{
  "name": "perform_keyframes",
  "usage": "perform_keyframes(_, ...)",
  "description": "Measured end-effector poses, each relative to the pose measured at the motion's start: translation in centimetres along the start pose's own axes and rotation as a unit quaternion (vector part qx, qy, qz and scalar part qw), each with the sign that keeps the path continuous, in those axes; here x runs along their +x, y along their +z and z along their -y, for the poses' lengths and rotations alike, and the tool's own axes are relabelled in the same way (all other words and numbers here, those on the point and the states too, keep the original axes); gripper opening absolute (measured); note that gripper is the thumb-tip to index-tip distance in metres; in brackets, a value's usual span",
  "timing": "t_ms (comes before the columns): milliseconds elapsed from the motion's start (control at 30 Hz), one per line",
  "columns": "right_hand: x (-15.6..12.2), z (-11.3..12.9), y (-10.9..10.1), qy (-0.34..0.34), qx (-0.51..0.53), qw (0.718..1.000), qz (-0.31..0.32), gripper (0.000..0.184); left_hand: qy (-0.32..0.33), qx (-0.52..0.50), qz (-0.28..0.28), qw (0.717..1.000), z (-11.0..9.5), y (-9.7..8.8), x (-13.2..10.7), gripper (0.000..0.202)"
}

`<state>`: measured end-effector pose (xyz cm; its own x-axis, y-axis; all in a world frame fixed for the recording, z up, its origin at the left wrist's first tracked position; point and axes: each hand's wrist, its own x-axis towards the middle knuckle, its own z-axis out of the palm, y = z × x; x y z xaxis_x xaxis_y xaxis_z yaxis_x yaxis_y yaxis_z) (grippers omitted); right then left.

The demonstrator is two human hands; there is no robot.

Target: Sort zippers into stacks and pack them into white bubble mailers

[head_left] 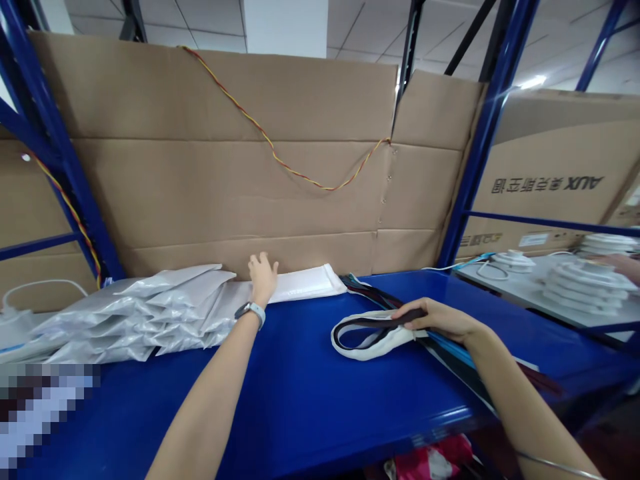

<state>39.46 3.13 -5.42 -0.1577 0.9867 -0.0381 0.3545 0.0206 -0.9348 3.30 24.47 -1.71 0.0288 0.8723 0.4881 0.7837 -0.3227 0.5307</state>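
Note:
My right hand (443,321) is closed around one end of a black-and-white strap (373,347), which curls in a loop over the blue tabletop (300,387). Beneath that hand and forearm runs a bundle of long dark and blue strips (453,350). My left hand (263,279), with a watch on its wrist, reaches to the back of the table. Its fingers are apart, over the left end of a flat white plastic bag (310,283); whether they touch it I cannot tell. Just left of this hand lie stacked grey-white plastic packages (170,307).
A cardboard wall (240,193) closes off the back, with a twisted red-yellow wire (300,175) on it. Blue rack posts (475,167) stand at both sides. On the neighbouring table at right, white round stacked parts (585,283) sit near another person's hand (623,265).

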Motion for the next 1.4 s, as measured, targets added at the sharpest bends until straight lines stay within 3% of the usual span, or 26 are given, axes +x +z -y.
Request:
perform_keyframes(133,0.5,0.8,0.6,0.000,-0.001,1.000,-0.001,0.042,0.126,0.029,0.115,0.985,-0.9,1.5,-3.0,0.026)
perform_keyframes(300,1.6,2.5,2.4,-0.003,-0.009,1.000,0.016,0.042,0.183,0.021,0.235,0.954,-1.2,2.5,-4.9,0.027)
perform_keyframes(433,2.6,3.9,3.7,-0.010,-0.013,0.999,0.032,0.042,0.219,-0.026,0.270,0.937,-2.2,0.9,-6.1,0.037)
perform_keyframes(567,4.0,4.4,4.9,-0.026,0.007,0.999,0.034,0.044,0.261,-0.099,0.360,0.890,-2.8,-1.7,-8.9,0.042)
perform_keyframes(667,5.0,4.5,6.2,-0.042,0.019,0.998,0.036,0.044,0.203,-0.191,0.414,0.866,-1.9,-2.7,-10.9,0.052)
perform_keyframes(800,5.7,4.7,7.7,-0.041,-0.007,0.998,0.044,0.045,0.122,-0.259,0.403,0.870,-0.1,-2.4,-11.7,0.046)
perform_keyframes(933,5.1,5.9,7.1,-0.044,-0.072,0.994,0.071,0.053,0.083,-0.285,0.384,0.874,0.6,-1.8,-11.4,0.043)
perform_keyframes(1067,5.1,8.6,7.1,-0.120,-0.177,0.977,-0.011,0.075,0.073,-0.302,0.378,0.872,0.3,-1.9,-11.4,0.039)
perform_keyframes(1167,6.7,10.4,9.5,-0.188,-0.239,0.952,-0.013,0.088,0.091,-0.317,0.376,0.866,-0.7,-2.4,-11.6,0.038)
perform_keyframes(1200,7.4,10.8,10.6,-0.184,-0.242,0.952,0.016,0.082,0.100,-0.321,0.377,0.863,-1.1,-2.7,-11.7,0.038)
perform_keyframes(1333,9.3,11.4,13.0,-0.097,-0.205,0.960,0.161,0.021,0.130,-0.329,0.376,0.856,-2.1,-3.9,-11.9,0.035)
perform_keyframes(1400,8.9,11.5,12.5,-0.077,-0.169,0.961,0.204,0.025,0.139,-0.335,0.368,0.856,-2.1,-4.3,-11.9,0.029)
